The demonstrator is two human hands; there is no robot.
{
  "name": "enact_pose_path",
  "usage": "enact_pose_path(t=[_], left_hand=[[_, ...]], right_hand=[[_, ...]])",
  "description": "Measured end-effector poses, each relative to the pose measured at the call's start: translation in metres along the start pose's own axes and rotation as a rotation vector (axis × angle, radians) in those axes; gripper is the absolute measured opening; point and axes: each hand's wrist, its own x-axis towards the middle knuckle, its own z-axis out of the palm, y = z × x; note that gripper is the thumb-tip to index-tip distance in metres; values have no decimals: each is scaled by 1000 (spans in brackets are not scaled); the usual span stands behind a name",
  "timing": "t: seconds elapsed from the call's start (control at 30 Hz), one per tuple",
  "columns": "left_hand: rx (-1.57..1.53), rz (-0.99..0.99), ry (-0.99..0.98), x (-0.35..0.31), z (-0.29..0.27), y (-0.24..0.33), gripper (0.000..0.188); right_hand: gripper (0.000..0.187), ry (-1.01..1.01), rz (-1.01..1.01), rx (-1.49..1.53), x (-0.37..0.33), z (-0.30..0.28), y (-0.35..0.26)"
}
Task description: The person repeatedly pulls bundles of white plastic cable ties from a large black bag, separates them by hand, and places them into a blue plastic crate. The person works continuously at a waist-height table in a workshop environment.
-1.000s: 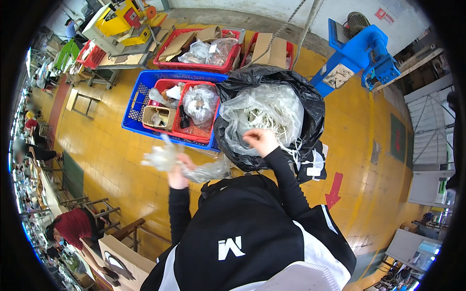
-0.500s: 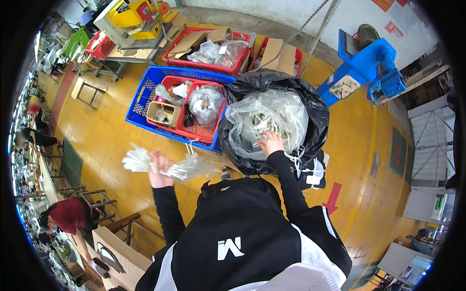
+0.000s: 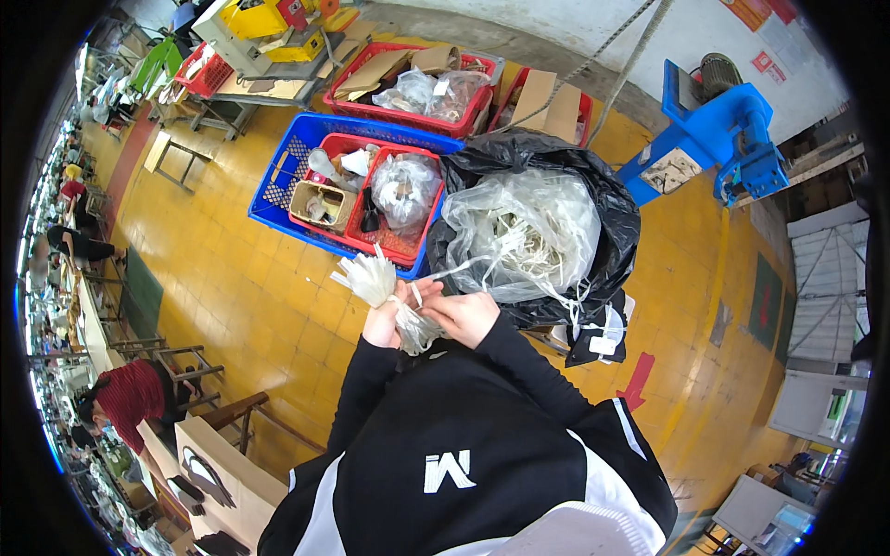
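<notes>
My left hand (image 3: 387,318) is closed around a bundle of whitish, translucent plastic strips (image 3: 366,278), whose ends fan out at the upper left and hang down below the hand. Close against it, my right hand (image 3: 466,318) has its fingers pinched on a thin white cord at the bundle. A length of this white cord (image 3: 461,269) stretches from between the hands toward a clear plastic bag (image 3: 454,236). Inside that bag lies a tangle of white cords (image 3: 533,243). A black plastic bag (image 3: 614,208) surrounds the clear one.
Left of the bags stands a blue crate (image 3: 266,211) holding red trays (image 3: 306,227) with small parts and bagged items. Red crates (image 3: 408,116) with cardboard are behind. A blue machine (image 3: 691,139) is at the right. A person in a red top (image 3: 130,408) works at the lower left.
My left hand has brought the bundle right, toward my body. My right hand has come out of the bag to meet it, with a white cord now drawn between bag and hands.
</notes>
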Motion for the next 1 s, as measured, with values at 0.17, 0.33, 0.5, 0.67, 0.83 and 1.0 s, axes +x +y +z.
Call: enact_pose_path(t=[0.17, 0.33, 0.5, 0.67, 0.83, 1.0], left_hand=[[-47, 227, 73, 1, -5, 24, 28], [-221, 549, 200, -3, -32, 73, 22], [-326, 688, 107, -18, -61, 98, 22], [-344, 718, 275, -24, -54, 94, 19], [-448, 767, 210, -35, -67, 99, 12], [-433, 732, 256, -53, -98, 96, 7]], right_hand=[[20, -260, 35, -138, -22, 13, 13], [19, -348, 187, -123, -50, 10, 49], [23, -471, 417, -96, -71, -4, 87], [25, -592, 611, -190, -73, -17, 105], [24, -950, 877, -319, -77, -28, 137], [43, -886, 474, -291, -84, -17, 183]])
